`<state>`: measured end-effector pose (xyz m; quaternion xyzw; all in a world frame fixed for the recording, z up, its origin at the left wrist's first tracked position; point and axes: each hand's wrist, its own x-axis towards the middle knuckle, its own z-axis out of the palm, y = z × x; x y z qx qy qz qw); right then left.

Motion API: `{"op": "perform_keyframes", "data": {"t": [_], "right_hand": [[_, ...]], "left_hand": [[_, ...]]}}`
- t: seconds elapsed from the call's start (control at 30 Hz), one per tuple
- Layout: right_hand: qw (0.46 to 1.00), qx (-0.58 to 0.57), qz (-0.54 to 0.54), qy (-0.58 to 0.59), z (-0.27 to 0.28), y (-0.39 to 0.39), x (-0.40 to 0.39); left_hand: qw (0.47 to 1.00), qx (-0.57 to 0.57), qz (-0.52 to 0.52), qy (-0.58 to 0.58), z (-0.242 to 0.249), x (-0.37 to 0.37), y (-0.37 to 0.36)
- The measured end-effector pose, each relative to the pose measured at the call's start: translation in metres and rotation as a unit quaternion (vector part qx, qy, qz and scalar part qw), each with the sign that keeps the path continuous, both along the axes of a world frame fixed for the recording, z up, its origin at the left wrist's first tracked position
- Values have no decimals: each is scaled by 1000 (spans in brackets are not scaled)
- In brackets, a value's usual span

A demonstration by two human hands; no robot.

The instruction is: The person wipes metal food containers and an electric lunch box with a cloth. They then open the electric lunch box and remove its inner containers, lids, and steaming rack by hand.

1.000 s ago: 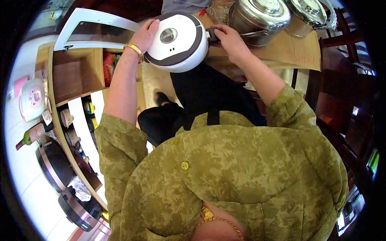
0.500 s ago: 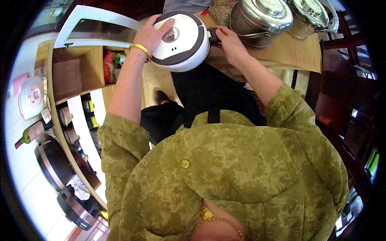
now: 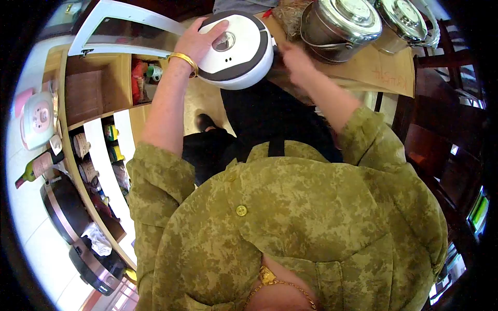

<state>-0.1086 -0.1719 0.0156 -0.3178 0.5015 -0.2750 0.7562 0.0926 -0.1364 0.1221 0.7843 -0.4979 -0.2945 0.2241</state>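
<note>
A round white rice cooker (image 3: pixel 246 52) with dark grey trim and a clear round window in its lid is at the top centre of the head view. My left hand (image 3: pixel 199 41) grips its left side, the thumb lying across the lid and the fingers curled over the far edge. On its right side, my right hand (image 3: pixel 295 59) is smeared by motion, so its fingers and anything in them cannot be made out. Something dark shows between that hand and the cooker.
Two lidded metal pots (image 3: pixel 342 26) (image 3: pixel 402 23) stand on cardboard (image 3: pixel 386 70) at the right. To the left, a cabinet door (image 3: pixel 129 31) hangs open above shelves. A wine bottle (image 3: pixel 39 168), a pale appliance (image 3: pixel 39 122) and dark appliances (image 3: pixel 65 207) line the left counter.
My right hand held a black part at the cooker's side earlier; now it is blurred in motion beside it. The cooker has shifted slightly right and up, with my left hand still on it.
</note>
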Motion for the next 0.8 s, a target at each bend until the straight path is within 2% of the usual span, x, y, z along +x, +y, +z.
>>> {"op": "perform_keyframes", "data": {"t": [0.07, 0.1, 0.13, 0.2, 0.23, 0.27, 0.3, 0.33, 0.4, 0.47, 0.53, 0.57, 0.6, 0.67, 0.7, 0.73, 0.8], "right_hand": [[992, -47, 48, 107, -9, 16, 6], [999, -31, 2, 25, -20, 18, 9], [999, -27, 6, 27, -30, 18, 6], [981, -117, 59, 144, -10, 18, 2], [981, -117, 59, 145, -9, 22, -2], [947, -258, 20, 191, -8, 24, -7], [889, -396, -16, 232, -6, 24, -9], [887, -399, -11, 232, -4, 23, -8], [947, -294, 60, 114, 5, 24, -7], [947, -293, 43, 122, 9, 33, -2], [971, -228, 9, 67, 7, 31, -1], [967, -240, 57, 59, 25, 26, -9], [963, -210, 110, 128, 39, 19, -14], [943, -310, 67, 103, 64, 6, -12], [901, -419, 51, 97, 65, -2, -7], [893, -436, 48, 95, 69, -11, 3], [880, -462, 65, 87, 74, -19, 21]], "left_hand": [[996, -30, -32, -76, -8, 10, -3], [998, -24, -35, -49, -5, 7, -2], [998, -19, -31, -47, -1, 3, 0], [1000, 16, 0, 12, 6, -3, 1], [1000, 2, 4, 11, 3, -2, 2], [1000, 0, 5, 12, -2, 2, 0], [1000, -12, -9, -3, -6, 7, -3], [999, -22, -20, -18, -11, 11, -3], [1000, -22, -13, 0, -7, 6, -2], [1000, -24, -1, 16, -7, 3, 0], [1000, -6, -13, -25, -9, 6, -4], [999, -30, -15, -40, -11, 7, -5], [999, -34, 1, -38, -10, 6, -5], [1000, 1, -9, 27, -6, 3, -5], [998, 0, -26, -64, -16, 7, -9], [987, 2, -44, -155, -25, 8, -13], [990, 137, -8, 13, 22, -7, -8]]}}
